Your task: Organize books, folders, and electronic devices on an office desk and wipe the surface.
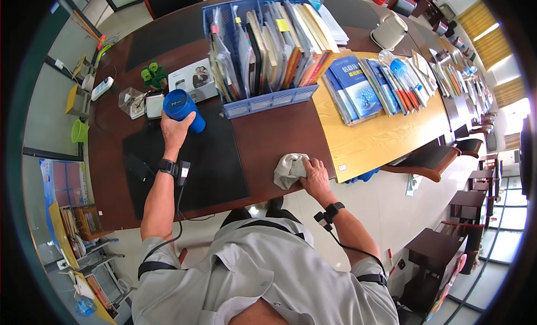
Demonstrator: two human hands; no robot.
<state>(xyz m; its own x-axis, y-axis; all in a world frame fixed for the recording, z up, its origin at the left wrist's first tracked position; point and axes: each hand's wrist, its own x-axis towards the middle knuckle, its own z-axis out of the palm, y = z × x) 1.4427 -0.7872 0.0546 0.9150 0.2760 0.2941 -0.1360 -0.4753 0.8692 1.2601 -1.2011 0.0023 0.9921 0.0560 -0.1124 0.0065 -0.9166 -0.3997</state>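
Note:
My left hand (pixel 174 129) is wrapped around a blue tumbler (pixel 179 103) with a dark lid, over the far side of a black desk inlay (pixel 209 165). Whether the tumbler's base touches the desk I cannot tell. Close to the front edge of the dark wooden desk (pixel 268 136), my right hand (pixel 316 176) grips a crumpled light-grey cloth (pixel 289 170) that rests on the surface. Just beyond the tumbler are a white box (pixel 194 79) with a picture on it, a small white case (pixel 155 105) and a green potted plant (pixel 153 75).
A blue file rack (pixel 270 104) full of folders and books stands at the back. Stacked books (pixel 356 87) and plastic bottles (pixel 400 68) occupy the yellow wooden table (pixel 386 136) on the right. An electric kettle (pixel 389 31) sits farther back. At the left lies a white handset (pixel 102 88).

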